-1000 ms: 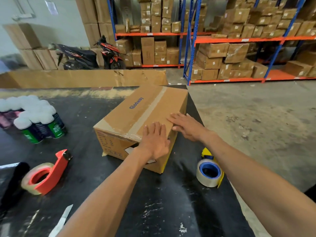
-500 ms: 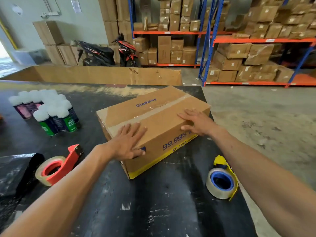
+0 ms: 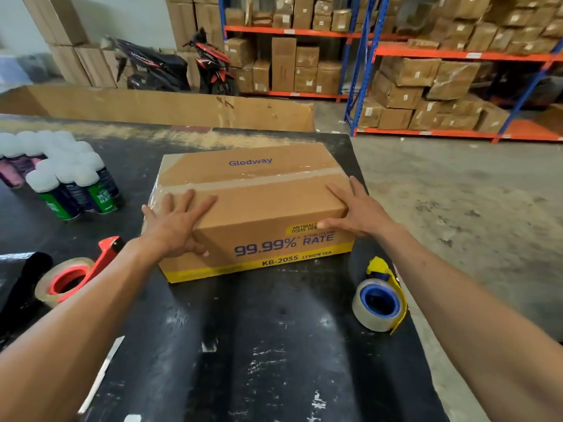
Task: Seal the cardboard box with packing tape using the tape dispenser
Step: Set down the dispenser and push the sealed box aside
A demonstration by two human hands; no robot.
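A brown cardboard box (image 3: 265, 205) marked "Glodway" lies on the black table (image 3: 274, 345), its long printed side facing me. Clear tape runs along its top seam and down the left end. My left hand (image 3: 175, 222) grips the box's near left corner, fingers spread on top, thumb on the front. My right hand (image 3: 359, 211) grips the near right corner the same way. A red tape dispenser (image 3: 77, 274) lies left of the box. A yellow and blue tape dispenser (image 3: 380, 301) lies to the right. Neither dispenser is touched.
Several spray cans with white caps (image 3: 67, 181) stand at the table's left. A black plastic sheet (image 3: 18, 278) lies at the left edge. The table ends just right of the yellow dispenser, above concrete floor (image 3: 472, 214). A long cardboard sheet (image 3: 158, 108), scooters and racks of boxes stand behind.
Both hands have turned the box on the table from a diagonal position until its long printed side faces me squarely. The hands have shifted to the two near corners.
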